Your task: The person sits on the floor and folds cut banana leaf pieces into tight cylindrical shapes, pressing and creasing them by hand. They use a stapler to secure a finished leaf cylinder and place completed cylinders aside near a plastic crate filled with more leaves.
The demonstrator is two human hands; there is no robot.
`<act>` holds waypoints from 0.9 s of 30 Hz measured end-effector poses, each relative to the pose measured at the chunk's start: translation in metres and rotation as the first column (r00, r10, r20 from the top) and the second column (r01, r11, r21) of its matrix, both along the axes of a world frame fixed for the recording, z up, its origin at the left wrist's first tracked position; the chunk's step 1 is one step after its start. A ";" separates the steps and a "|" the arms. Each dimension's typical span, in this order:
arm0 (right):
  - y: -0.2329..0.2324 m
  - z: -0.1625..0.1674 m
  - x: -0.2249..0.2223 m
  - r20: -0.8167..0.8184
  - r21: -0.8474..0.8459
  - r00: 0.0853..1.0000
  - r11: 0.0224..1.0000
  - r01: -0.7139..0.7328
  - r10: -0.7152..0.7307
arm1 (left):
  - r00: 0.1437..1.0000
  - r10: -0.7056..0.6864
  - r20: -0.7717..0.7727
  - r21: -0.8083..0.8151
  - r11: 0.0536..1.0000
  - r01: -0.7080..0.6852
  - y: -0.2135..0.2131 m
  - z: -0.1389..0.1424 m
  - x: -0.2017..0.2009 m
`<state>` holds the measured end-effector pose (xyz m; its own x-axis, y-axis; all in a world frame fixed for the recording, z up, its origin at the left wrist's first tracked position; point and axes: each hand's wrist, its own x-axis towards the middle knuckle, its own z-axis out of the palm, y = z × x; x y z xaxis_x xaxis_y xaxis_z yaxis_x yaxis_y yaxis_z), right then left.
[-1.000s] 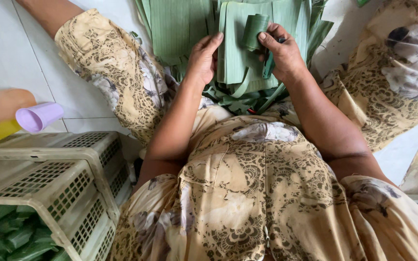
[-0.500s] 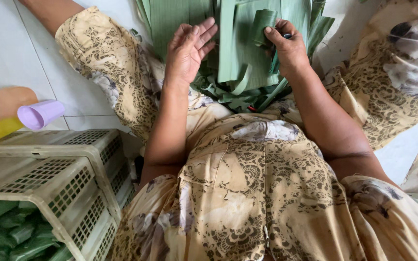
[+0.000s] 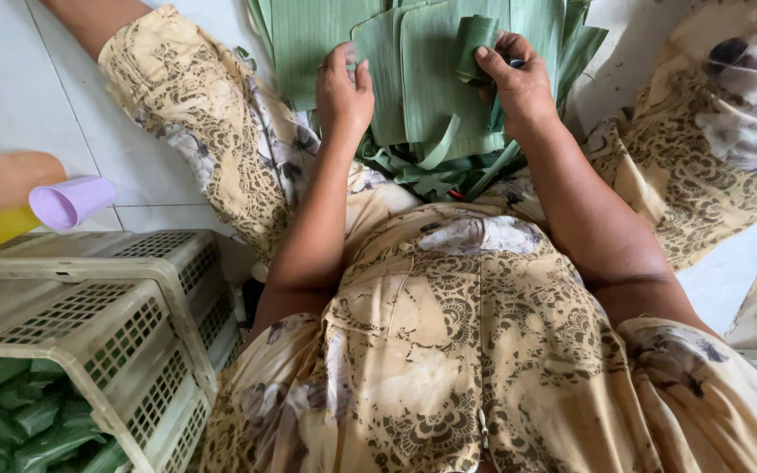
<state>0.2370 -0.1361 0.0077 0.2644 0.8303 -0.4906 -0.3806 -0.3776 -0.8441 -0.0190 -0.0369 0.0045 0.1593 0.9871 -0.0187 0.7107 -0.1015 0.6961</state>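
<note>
Our right hand [image 3: 523, 83] pinches a rolled leaf [image 3: 475, 44] standing up at its 11 o'clock, while our left hand [image 3: 343, 92], fingers curled, rests on the flat leaf stack [image 3: 431, 79] at its 3 o'clock.

leaf stack [image 3: 431, 79] cut off at top edge, crate [image 3: 89, 324] cropped at left and bottom
</note>
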 end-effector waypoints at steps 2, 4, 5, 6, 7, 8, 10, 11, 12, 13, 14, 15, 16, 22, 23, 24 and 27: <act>-0.001 0.000 -0.001 0.029 -0.022 1.000 1.000 -0.004 0.005 | 0.984 -0.066 -0.167 -0.018 0.998 0.064 -0.003 0.001 0.001; -0.002 0.002 0.000 0.022 0.008 1.000 1.000 -0.020 0.020 | 0.978 -0.070 -0.199 -0.046 0.997 0.062 -0.006 0.003 0.002; -0.002 0.002 -0.001 0.020 0.025 0.999 0.999 -0.028 0.027 | 0.974 -0.072 -0.213 -0.057 0.996 0.062 -0.008 0.004 0.003; -0.002 0.003 0.000 0.008 0.022 1.000 1.000 -0.020 0.020 | 0.986 -0.110 -0.128 -0.100 0.990 0.098 -0.009 0.005 0.005; -0.002 0.003 -0.001 -0.007 0.019 1.000 1.000 -0.013 0.013 | 0.989 -0.143 -0.043 -0.141 0.981 0.136 -0.011 0.005 0.006; -0.002 0.004 -0.001 -0.022 0.016 1.000 1.000 -0.007 0.008 | 0.984 -0.171 0.043 -0.178 0.968 0.176 -0.012 0.006 0.008; -0.002 0.005 -0.001 -0.021 0.003 1.000 1.000 -0.005 0.005 | 0.981 -0.124 0.149 -0.389 0.905 0.174 -0.016 0.006 0.011; -0.001 0.005 -0.001 -0.020 -0.003 1.000 1.000 -0.004 0.003 | 0.976 -0.093 0.199 -0.487 0.855 0.181 -0.016 0.006 0.013; -0.001 0.005 -0.001 -0.012 -0.001 1.000 1.000 -0.008 0.008 | 0.960 -0.060 0.273 -0.531 0.823 0.202 -0.017 0.005 0.015; -0.002 0.005 -0.001 -0.005 0.000 1.000 1.000 -0.012 0.012 | 0.939 -0.021 0.342 -0.573 0.788 0.226 -0.017 0.004 0.016; -0.002 0.004 0.000 0.000 0.000 1.000 1.000 -0.017 0.017 | 0.914 0.024 0.405 -0.611 0.751 0.252 -0.017 0.003 0.017; -0.002 0.004 0.000 -0.003 0.000 1.000 1.000 -0.018 0.018 | 0.868 0.080 0.490 -0.629 0.721 0.289 -0.017 0.002 0.018; -0.002 0.003 0.000 -0.007 0.002 1.000 1.000 -0.018 0.018 | 0.812 0.138 0.567 -0.641 0.693 0.329 -0.017 0.001 0.019; -0.002 0.001 0.000 -0.005 0.001 1.000 1.000 -0.015 0.015 | 0.611 0.479 0.630 -0.773 0.457 0.439 -0.015 -0.001 0.014; -0.002 0.001 0.000 -0.008 0.005 1.000 1.000 -0.014 0.014 | 0.597 0.515 0.615 -0.788 0.427 0.443 -0.014 -0.001 0.013; -0.002 0.001 0.000 -0.014 0.005 1.000 1.000 -0.013 0.013 | 0.585 0.522 0.621 -0.784 0.422 0.455 -0.014 -0.001 0.012; -0.002 0.002 0.000 -0.022 0.009 1.000 1.000 -0.012 0.013 | 0.587 0.487 0.646 -0.761 0.468 0.449 -0.014 -0.001 0.013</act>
<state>0.2370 -0.1378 0.0094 0.2433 0.8379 -0.4886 -0.3945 -0.3747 -0.8390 -0.0056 -0.0507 0.0040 0.5493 0.5261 -0.6492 -0.0972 0.8119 0.5757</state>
